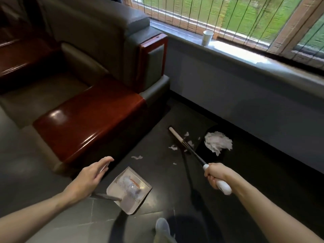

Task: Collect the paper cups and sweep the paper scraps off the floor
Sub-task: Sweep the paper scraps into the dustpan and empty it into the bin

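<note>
My right grip (pixel 216 178) closes tight around the white handle of the broom (pixel 192 153), whose far end lies among paper scraps (pixel 172 147) on the dark floor (pixel 245 176). My left grip (pixel 91 174) hangs wide, fingers straight, holding nothing, just above the dustpan (pixel 129 188). A paper cup (pixel 207 37) stands on the windowsill (pixel 236 50).

Floor (pixel 236 172): dark, smooth and shiny, lighter gray at the left.
Sofa (pixel 84 55): gray-green, with shiny red-brown wood arms (pixel 91 120).
Wall (pixel 236 88): gray-blue, under the window.
Sill (pixel 228 50): long, gray, bright with daylight.
Window (pixel 219 14): tan blind (pixel 287 35) at the right, green grass (pixel 245 9) outside.
</note>
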